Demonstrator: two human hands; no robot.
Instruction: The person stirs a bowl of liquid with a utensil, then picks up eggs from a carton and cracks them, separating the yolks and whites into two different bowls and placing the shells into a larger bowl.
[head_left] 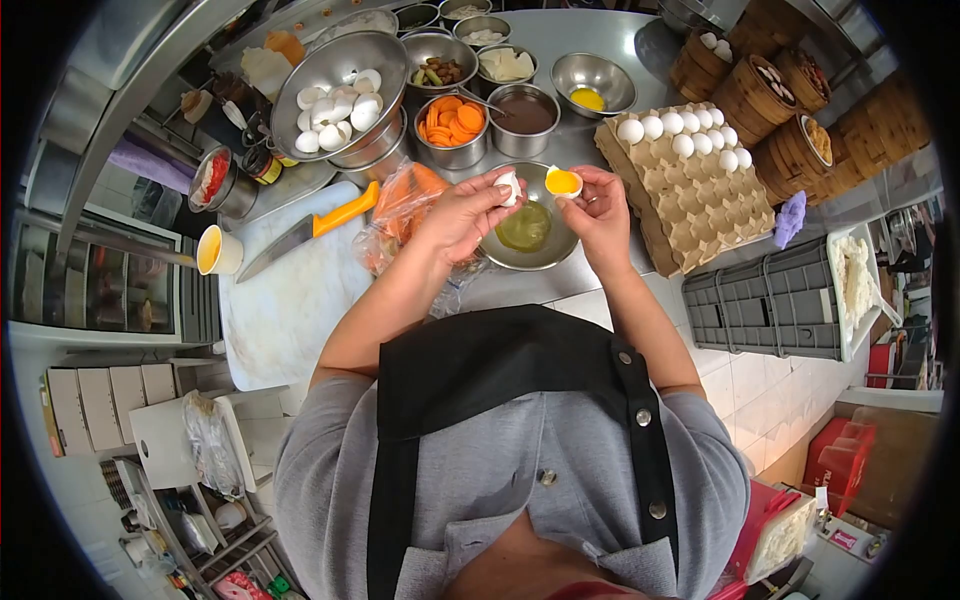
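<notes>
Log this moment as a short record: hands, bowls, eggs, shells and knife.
Left hand: holds an eggshell piece
Right hand: holds a half shell with yolk
Below hands: metal bowl with clear egg liquid
Farther bowl: holds something yellow
Eggs: on cardboard tray
Eggshells: piled in large bowl, left
Knife: on cutting board

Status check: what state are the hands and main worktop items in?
Left hand: gripping an eggshell piece
Right hand: holding a half eggshell
Half eggshell: yolk inside
Near steel bowl: egg white inside
Far steel bowl: yolk inside
Egg tray: partly filled
Colander: holding eggshells
Knife: lying on the cutting board
Carrots: sliced
</notes>
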